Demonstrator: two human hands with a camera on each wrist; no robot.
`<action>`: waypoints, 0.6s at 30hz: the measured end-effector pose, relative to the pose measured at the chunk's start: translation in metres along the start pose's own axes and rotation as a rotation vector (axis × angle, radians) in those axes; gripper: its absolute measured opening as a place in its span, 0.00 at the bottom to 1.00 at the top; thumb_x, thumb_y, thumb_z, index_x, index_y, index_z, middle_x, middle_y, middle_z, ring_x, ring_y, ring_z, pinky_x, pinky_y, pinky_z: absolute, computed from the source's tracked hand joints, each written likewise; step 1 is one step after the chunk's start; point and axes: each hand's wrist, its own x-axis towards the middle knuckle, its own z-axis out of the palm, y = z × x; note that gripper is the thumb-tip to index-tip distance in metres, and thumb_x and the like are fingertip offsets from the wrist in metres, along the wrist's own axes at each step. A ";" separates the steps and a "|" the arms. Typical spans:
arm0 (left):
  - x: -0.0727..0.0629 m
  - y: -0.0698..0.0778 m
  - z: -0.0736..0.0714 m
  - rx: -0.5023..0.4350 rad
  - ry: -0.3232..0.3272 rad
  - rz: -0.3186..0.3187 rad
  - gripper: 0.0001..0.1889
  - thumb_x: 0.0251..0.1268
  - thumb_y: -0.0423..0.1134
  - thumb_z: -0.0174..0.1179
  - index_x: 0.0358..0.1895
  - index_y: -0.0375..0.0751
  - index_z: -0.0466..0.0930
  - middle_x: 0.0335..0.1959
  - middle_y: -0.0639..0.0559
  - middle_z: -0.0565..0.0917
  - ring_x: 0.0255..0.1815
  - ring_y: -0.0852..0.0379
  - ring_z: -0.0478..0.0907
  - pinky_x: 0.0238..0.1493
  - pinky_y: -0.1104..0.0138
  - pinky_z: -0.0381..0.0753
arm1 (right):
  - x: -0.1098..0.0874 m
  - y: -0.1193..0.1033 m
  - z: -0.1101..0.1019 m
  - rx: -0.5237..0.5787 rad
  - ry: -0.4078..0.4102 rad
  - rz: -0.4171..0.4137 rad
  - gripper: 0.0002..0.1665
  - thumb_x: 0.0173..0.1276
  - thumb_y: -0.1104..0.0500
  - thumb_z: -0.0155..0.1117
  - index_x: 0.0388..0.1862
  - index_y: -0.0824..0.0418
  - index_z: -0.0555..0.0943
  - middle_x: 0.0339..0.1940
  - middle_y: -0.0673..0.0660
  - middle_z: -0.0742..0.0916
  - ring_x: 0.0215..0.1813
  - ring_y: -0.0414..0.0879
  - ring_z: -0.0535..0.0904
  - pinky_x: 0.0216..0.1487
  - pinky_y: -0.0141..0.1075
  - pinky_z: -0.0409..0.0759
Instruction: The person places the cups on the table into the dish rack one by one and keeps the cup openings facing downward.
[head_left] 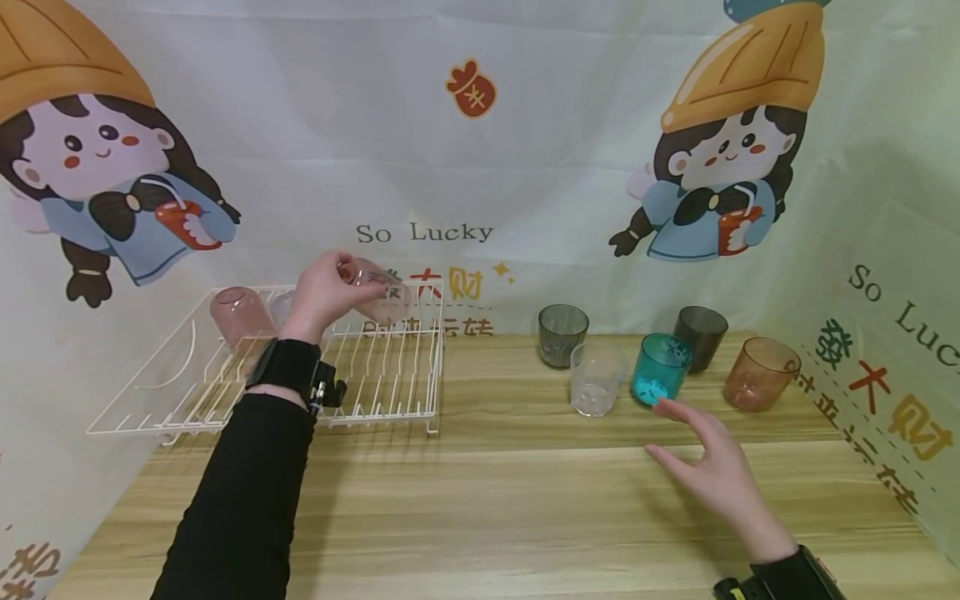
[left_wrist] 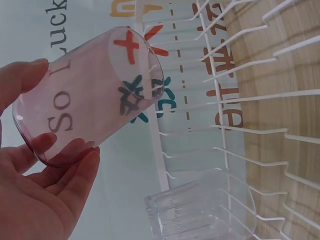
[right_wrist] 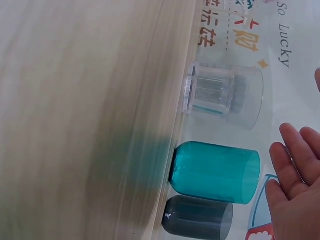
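Observation:
My left hand [head_left: 322, 296] grips a pink transparent glass [left_wrist: 90, 95] by its rim end, thumb on one side and fingers on the other. The glass is tilted, its base pointing right, over the white wire dish rack [head_left: 439, 367]. Behind the hand, a second pink glass [head_left: 242, 317] stands upside down on the rack, beside a clear glass [left_wrist: 200, 210] partly hidden by the hand. My right hand [head_left: 712, 475] holds nothing, thumb and fingers spread, just in front of a teal glass [head_left: 660, 371] standing upright on the table.
Around the teal glass stand a clear glass with a thick base [head_left: 596, 382], a grey glass [head_left: 562, 336], a dark grey glass [head_left: 700, 337] and an amber glass [head_left: 761, 375]. A printed backdrop [head_left: 555, 192] rises behind the wooden table [head_left: 480, 508].

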 end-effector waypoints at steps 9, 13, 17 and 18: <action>0.103 -0.119 0.035 0.128 0.084 -0.017 0.50 0.49 0.69 0.59 0.75 0.61 0.46 0.73 0.45 0.61 0.70 0.41 0.61 0.54 0.46 0.73 | -0.001 0.002 0.000 -0.033 0.018 -0.019 0.33 0.53 0.61 0.74 0.59 0.63 0.74 0.54 0.61 0.83 0.56 0.52 0.73 0.58 0.55 0.68; 0.033 -0.037 0.012 0.160 0.003 -0.053 0.47 0.58 0.59 0.61 0.75 0.43 0.48 0.72 0.34 0.59 0.70 0.34 0.57 0.63 0.43 0.67 | -0.001 0.004 -0.001 -0.041 0.013 -0.017 0.33 0.53 0.61 0.73 0.59 0.64 0.74 0.55 0.61 0.83 0.56 0.53 0.73 0.58 0.56 0.69; -0.007 0.004 0.003 0.227 0.007 -0.057 0.40 0.62 0.52 0.60 0.72 0.35 0.55 0.68 0.31 0.64 0.67 0.32 0.60 0.65 0.45 0.67 | -0.001 0.005 -0.003 -0.038 0.015 -0.017 0.34 0.53 0.61 0.73 0.59 0.64 0.74 0.55 0.62 0.83 0.56 0.55 0.73 0.59 0.58 0.68; -0.008 0.006 0.004 0.244 0.017 -0.065 0.40 0.61 0.52 0.60 0.71 0.35 0.57 0.67 0.31 0.65 0.66 0.32 0.62 0.64 0.44 0.68 | -0.001 0.005 -0.004 -0.037 0.017 -0.017 0.34 0.53 0.61 0.73 0.59 0.64 0.74 0.55 0.62 0.83 0.56 0.55 0.73 0.59 0.58 0.68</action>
